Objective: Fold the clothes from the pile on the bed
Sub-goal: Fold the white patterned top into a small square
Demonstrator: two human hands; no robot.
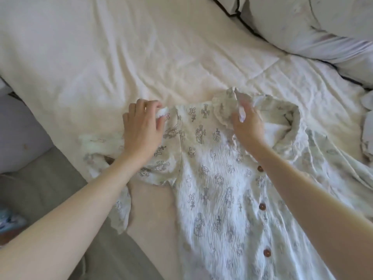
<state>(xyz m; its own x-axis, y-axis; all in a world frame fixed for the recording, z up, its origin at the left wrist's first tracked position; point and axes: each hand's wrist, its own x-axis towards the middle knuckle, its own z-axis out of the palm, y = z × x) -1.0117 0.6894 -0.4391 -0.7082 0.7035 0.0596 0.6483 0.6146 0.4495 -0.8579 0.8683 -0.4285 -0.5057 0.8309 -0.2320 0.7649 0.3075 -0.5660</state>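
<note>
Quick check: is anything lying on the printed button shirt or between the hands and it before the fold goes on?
Nothing visible. The left hand pinches the shirt at one shoulder, and the right hand grips its collar. No other item lies on the shirt, and the bedsheet beyond it looks bare.

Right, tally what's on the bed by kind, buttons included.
Shirt: 1
Brown buttons: 3
Pillows: 1
Hands, left and right: 2
Total: 7
</note>
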